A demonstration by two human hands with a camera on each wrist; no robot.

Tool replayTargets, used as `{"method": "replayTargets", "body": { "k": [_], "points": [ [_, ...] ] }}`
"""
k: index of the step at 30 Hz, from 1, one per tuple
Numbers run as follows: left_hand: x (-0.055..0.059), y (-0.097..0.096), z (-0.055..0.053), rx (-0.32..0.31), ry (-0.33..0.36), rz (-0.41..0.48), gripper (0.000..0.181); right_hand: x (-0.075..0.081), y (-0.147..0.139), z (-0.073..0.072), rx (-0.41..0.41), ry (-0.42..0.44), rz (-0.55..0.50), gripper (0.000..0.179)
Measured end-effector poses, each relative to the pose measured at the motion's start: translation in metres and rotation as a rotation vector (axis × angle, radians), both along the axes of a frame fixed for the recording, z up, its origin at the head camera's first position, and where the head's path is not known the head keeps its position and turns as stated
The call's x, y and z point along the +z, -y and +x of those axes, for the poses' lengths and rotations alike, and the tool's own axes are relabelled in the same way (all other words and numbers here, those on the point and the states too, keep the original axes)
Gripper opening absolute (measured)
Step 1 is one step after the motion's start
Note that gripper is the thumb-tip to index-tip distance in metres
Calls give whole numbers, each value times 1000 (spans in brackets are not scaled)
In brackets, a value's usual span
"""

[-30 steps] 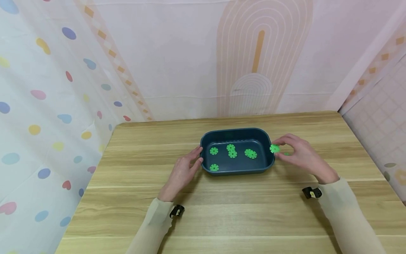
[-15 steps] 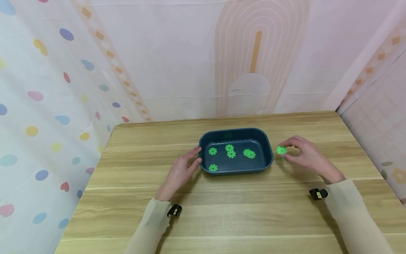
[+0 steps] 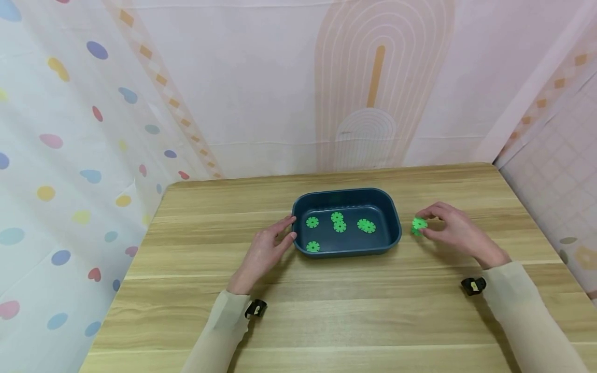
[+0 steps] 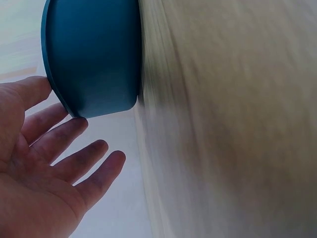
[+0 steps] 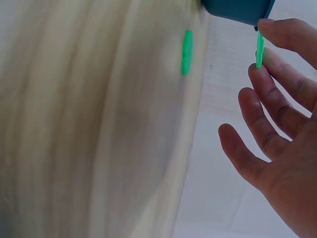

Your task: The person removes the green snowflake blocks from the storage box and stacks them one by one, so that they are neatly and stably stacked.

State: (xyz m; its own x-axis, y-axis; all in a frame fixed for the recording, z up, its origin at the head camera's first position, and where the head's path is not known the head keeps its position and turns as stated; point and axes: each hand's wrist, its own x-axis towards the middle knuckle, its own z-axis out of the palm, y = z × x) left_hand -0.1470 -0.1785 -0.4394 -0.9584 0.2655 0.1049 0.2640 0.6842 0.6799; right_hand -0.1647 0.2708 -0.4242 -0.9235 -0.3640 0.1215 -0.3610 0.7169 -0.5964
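My right hand (image 3: 450,228) pinches a green notched snowflake disc (image 3: 419,223) between thumb and fingertips, a little off the table and to the right of the dark blue basin (image 3: 347,254). In the right wrist view the held snowflake disc (image 5: 260,49) appears edge-on, and a second green disc (image 5: 186,52) lies flat on the tabletop beneath it. My left hand (image 3: 263,254) rests its fairly straight fingers and thumb against the basin's left end; in the left wrist view they touch the basin (image 4: 99,59) at its rim. Several green discs (image 3: 313,246) lie inside the basin, some overlapping.
The wooden table (image 3: 326,316) stretches around the basin, with its back edge along a patterned curtain (image 3: 261,103). Another curtain with coloured spots (image 3: 56,217) hangs on the left side.
My right hand has moved right and slightly nearer, carrying the snowflake disc from the basin's right rim to above the disc on the table. My left hand stays at the basin's left end.
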Motion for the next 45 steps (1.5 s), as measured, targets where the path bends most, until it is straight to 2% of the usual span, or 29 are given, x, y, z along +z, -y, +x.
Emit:
{"method": "replayTargets", "body": {
  "k": [14,30,45],
  "points": [
    [1,-1,-1,3,-1,-4,45,-9,-8,-7,29,19,49,27],
    [2,-1,-2,6,-8,-14,45,-13,-7,-18,69,114,120,28],
    [2,-1,-1,7,-5,-10,45,-13,-8,-23,113,108,143,26]
  ]
}}
